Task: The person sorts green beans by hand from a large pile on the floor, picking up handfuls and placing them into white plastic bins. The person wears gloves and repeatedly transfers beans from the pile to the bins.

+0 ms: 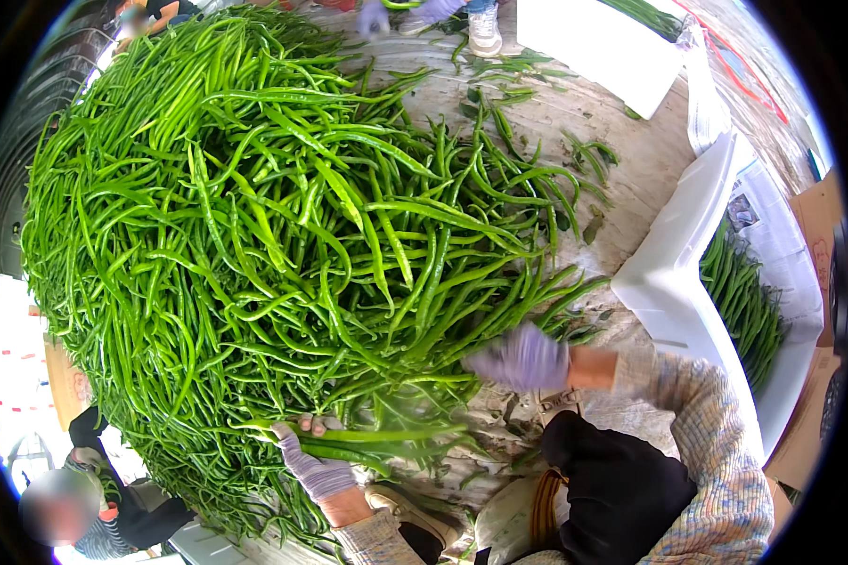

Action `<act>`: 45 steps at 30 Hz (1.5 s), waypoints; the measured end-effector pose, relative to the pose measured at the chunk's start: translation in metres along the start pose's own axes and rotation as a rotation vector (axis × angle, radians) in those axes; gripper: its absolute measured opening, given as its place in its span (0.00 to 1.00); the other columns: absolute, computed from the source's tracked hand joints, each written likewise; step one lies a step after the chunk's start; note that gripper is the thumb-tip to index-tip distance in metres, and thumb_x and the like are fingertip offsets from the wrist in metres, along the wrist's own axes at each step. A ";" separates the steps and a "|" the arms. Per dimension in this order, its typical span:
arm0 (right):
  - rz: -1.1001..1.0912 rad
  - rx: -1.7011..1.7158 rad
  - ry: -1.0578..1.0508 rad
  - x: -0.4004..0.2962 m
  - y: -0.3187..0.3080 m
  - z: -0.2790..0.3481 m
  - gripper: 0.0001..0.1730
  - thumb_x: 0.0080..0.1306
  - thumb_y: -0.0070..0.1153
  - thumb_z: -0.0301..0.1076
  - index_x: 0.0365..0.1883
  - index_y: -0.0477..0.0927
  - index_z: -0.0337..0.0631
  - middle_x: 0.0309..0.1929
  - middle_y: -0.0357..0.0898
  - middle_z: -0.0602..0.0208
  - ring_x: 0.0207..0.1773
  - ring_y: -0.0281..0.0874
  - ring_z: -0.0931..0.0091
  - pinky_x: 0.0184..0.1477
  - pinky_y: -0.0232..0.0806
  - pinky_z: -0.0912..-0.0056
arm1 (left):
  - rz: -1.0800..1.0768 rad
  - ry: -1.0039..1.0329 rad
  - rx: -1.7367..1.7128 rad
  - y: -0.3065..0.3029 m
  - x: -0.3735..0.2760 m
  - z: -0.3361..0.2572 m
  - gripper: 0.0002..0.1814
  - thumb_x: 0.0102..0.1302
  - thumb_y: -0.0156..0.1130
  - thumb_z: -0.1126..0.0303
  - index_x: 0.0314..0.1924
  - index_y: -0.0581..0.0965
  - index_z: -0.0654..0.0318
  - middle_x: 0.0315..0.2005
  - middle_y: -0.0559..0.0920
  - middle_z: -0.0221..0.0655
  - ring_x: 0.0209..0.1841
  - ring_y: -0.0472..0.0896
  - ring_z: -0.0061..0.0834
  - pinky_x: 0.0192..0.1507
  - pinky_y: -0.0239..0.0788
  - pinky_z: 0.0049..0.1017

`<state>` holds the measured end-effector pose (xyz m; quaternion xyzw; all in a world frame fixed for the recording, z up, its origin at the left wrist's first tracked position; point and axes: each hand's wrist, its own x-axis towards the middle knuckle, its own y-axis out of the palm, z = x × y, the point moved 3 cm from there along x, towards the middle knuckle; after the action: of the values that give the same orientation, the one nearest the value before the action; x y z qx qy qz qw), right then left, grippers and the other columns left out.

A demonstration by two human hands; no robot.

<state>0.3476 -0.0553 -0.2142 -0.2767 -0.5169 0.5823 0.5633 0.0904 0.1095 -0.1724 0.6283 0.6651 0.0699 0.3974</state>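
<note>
A large heap of long green chili peppers (275, 212) lies before me. My left hand (316, 466), in a lavender knit glove with bare fingertips, grips a few long peppers (396, 436) at the heap's near edge. They stick out to the right of the hand, close above my shoe. My right hand (526, 359), in a similar glove, is blurred by motion at the right edge of the heap. Pepper ends lie beside and under it, and its fingers cannot be made out.
To the right stands a white foam box (668, 304), lined with newspaper (795, 254) and holding green peppers (742, 304). Another white box (597, 49) is at the top. Loose peppers (590, 159) lie on the plastic sheet (636, 169). Other people sit around the heap; cardboard boxes (795, 417) line the right.
</note>
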 end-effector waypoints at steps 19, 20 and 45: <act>-0.448 0.565 0.141 0.157 -0.080 0.028 0.27 0.68 0.41 0.47 0.58 0.62 0.36 0.19 0.72 0.68 0.16 0.65 0.79 0.17 0.62 0.77 | 0.358 -0.078 0.322 0.069 -0.050 0.031 0.22 0.59 0.63 0.60 0.49 0.70 0.62 0.36 0.76 0.31 0.35 0.76 0.24 0.37 0.71 0.27; -0.316 0.464 0.182 0.142 -0.060 0.040 0.30 0.68 0.42 0.46 0.62 0.56 0.36 0.16 0.70 0.68 0.14 0.64 0.79 0.14 0.61 0.75 | 0.356 -0.068 0.403 0.072 -0.055 0.036 0.26 0.57 0.65 0.56 0.51 0.69 0.60 0.39 0.76 0.31 0.38 0.76 0.26 0.41 0.71 0.31; -0.231 -0.262 0.322 0.104 -0.009 -0.081 0.25 0.61 0.49 0.34 0.56 0.64 0.35 0.46 0.70 0.56 0.45 0.71 0.66 0.50 0.64 0.62 | 0.023 -0.222 0.273 0.022 -0.035 0.031 0.14 0.57 0.65 0.62 0.37 0.72 0.61 0.23 0.75 0.25 0.24 0.73 0.21 0.35 0.69 0.29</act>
<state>0.4026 0.0647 -0.2039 -0.3757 -0.5196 0.3901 0.6608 0.1224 0.0701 -0.1648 0.6879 0.6131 -0.0865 0.3786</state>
